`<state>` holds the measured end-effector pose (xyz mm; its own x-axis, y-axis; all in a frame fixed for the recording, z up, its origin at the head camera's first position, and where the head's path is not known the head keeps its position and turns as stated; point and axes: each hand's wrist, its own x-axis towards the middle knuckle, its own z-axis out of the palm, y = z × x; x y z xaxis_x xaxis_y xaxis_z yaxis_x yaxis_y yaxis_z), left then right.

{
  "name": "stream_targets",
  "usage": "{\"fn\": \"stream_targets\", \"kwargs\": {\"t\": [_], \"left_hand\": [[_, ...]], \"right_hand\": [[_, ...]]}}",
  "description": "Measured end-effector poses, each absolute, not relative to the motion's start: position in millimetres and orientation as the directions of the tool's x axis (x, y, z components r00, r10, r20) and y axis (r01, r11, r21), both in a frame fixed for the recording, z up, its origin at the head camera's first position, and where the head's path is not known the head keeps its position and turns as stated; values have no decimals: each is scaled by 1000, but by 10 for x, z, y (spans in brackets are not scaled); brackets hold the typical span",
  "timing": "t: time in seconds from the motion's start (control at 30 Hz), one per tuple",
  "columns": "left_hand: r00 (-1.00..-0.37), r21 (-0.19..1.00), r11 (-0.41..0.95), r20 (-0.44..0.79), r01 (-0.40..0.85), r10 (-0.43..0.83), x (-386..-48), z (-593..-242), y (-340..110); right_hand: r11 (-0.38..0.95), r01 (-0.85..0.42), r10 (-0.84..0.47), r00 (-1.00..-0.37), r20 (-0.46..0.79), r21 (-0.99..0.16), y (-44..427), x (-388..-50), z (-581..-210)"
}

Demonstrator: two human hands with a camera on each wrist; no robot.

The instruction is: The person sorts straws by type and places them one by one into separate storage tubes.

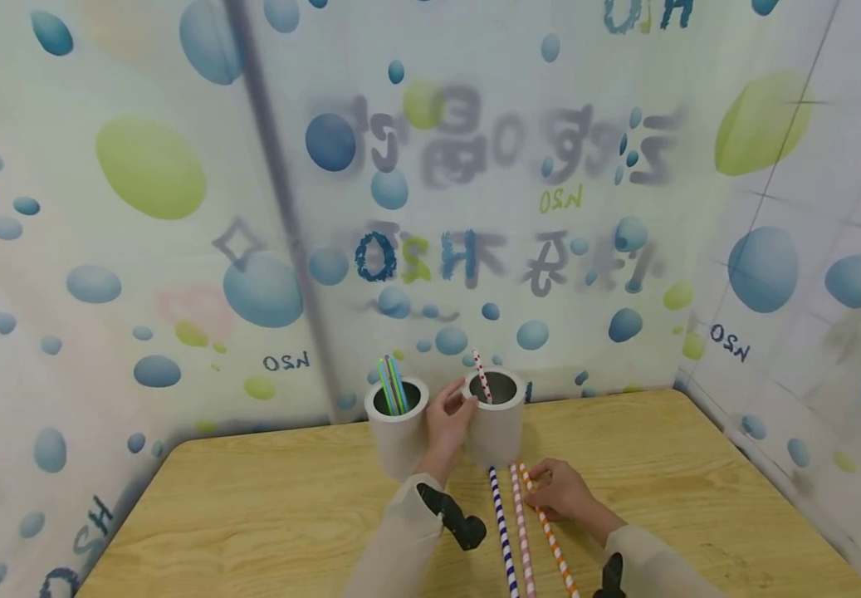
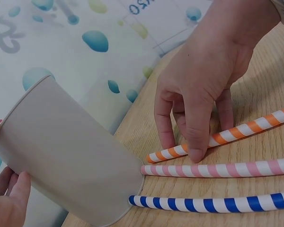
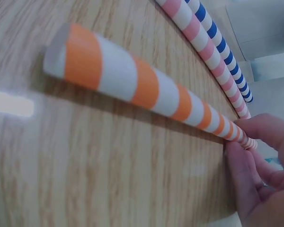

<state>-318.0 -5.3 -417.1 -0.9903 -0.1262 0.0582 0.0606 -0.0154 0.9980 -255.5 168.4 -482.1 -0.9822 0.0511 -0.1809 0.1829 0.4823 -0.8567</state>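
Observation:
My left hand (image 1: 448,422) holds the right-hand pale grey cup (image 1: 496,436) at its left side, near the rim. Inside that cup leans one white straw with red dots (image 1: 481,375). With thumb and fingers, my right hand (image 1: 566,492) pinches an orange-and-white striped paper straw (image 3: 146,84) close to its far end; it lies along the table. Beside it are a pink-and-white striped straw (image 2: 217,170) and a blue-and-white striped straw (image 2: 210,205), their far ends at the cup's base. In the left wrist view only some left fingertips show against the cup.
Left of my left hand stands a second pale grey cup (image 1: 398,440) holding several thin coloured straws (image 1: 393,387). Both cups are near the back edge of the wooden table (image 1: 273,507). A patterned curtain (image 1: 139,349) hangs behind and at the sides.

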Motion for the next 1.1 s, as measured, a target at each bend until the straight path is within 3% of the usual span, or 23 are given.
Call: {"fn": "stream_targets", "kwargs": {"t": [0.37,0.6,1.1], "left_hand": [[-992,997,-30,61,65,-110,-3178,-4191,-60],[-991,996,-34,75,79,-108,-3178,-4188,-56],[-993,996,-46,71,76,-93,-3172,-4175,-74]], "right_hand": [[466,204,41,-977,-209,-861,1719,-2552,-4796],[343,211,20,-976,-217,-915,1774,-2545,-4832],[142,217,-166,-957,-239,-966,1991,-2588,-4797]]}}
